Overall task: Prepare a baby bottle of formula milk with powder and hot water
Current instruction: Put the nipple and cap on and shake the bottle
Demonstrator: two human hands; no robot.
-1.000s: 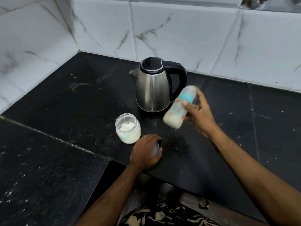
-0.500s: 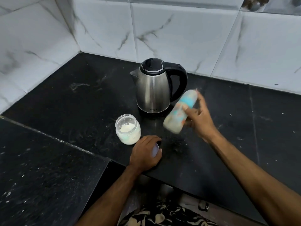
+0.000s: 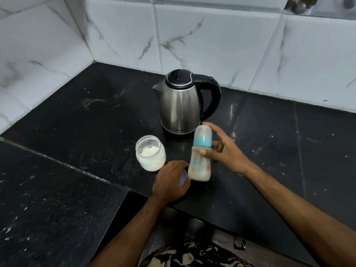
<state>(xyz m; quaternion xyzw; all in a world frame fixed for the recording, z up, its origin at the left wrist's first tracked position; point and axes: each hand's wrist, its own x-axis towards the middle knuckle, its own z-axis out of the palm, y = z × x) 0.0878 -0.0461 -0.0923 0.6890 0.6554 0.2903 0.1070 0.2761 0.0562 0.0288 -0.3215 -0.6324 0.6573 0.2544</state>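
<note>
The right hand [image 3: 225, 151] gripped a nearly upright, milk-filled clear baby bottle with a blue collar [image 3: 200, 157]. Beside it, the left hand [image 3: 171, 182] curled over a small pale lid [image 3: 183, 178] on the black stone worktop [image 3: 96, 132].

Brushed steel kettle [image 3: 180, 108], glossy black stone counter [image 3: 269, 151], translucent plastic bottle [image 3: 200, 160]
</note>
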